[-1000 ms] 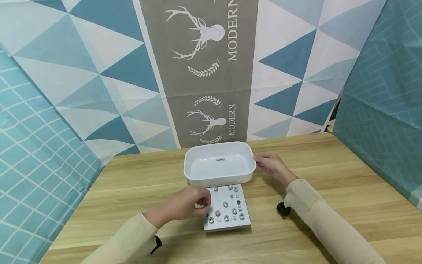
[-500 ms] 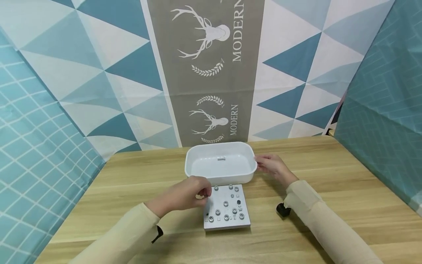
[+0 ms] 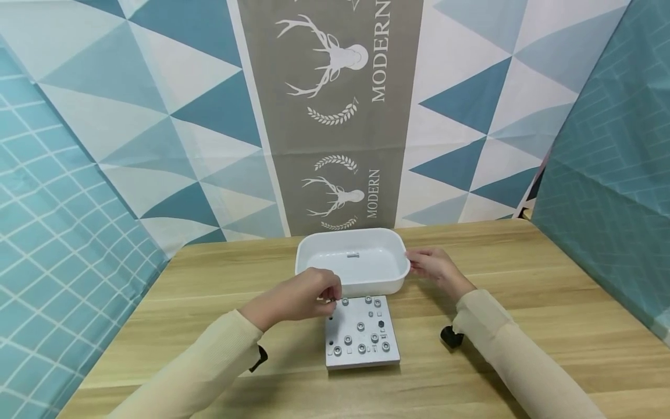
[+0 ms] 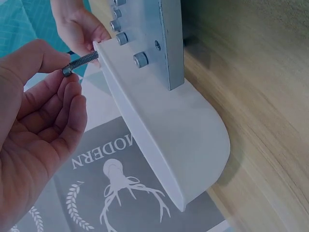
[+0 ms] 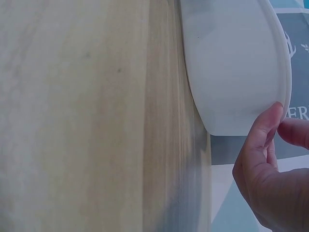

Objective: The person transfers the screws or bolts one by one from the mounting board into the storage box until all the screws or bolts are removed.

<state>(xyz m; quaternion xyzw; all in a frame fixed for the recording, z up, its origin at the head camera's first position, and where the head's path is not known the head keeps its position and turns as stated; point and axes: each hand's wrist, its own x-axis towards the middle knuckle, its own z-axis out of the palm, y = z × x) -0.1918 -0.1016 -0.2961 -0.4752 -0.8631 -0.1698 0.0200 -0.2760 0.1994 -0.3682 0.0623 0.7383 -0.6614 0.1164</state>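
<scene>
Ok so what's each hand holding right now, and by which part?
The left hand pinches a bolt by its head end, threaded shaft sticking out; the right hand pinches the white tray by its rim, at the right end.

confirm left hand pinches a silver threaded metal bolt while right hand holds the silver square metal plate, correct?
Not the plate: the right hand holds the white, rounded oblong, plastic-looking tray by its rim, per the right wrist view. The rest stands.
</scene>
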